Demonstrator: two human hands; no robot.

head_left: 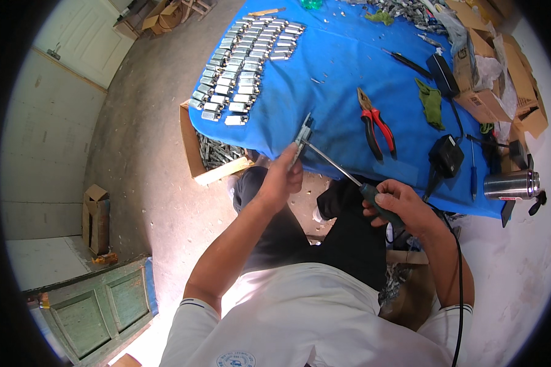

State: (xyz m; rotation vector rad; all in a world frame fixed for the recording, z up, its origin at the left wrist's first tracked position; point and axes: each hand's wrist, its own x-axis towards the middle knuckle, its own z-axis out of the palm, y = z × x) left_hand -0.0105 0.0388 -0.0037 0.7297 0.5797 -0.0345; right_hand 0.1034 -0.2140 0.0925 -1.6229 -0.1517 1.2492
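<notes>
White shirt (312,306), right grip (404,207) curled around screwdriver (368,192)

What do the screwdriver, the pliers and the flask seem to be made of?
Screwdriver: shaft probably steel, grey and glinting; dark green handle perhaps plastic. Pliers: brownish head looks metallic; red-black grips suggest plastic or rubber. Flask: probably polished steel, from its silvery reflections.

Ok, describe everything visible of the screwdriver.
The screwdriver has a dark green handle and a long, slim, straight shaft that looks like bare metal. The right hand grips the handle; the shaft slants up and leftward to a metal part held in the left hand. The tip's shape can't be made out.
</notes>
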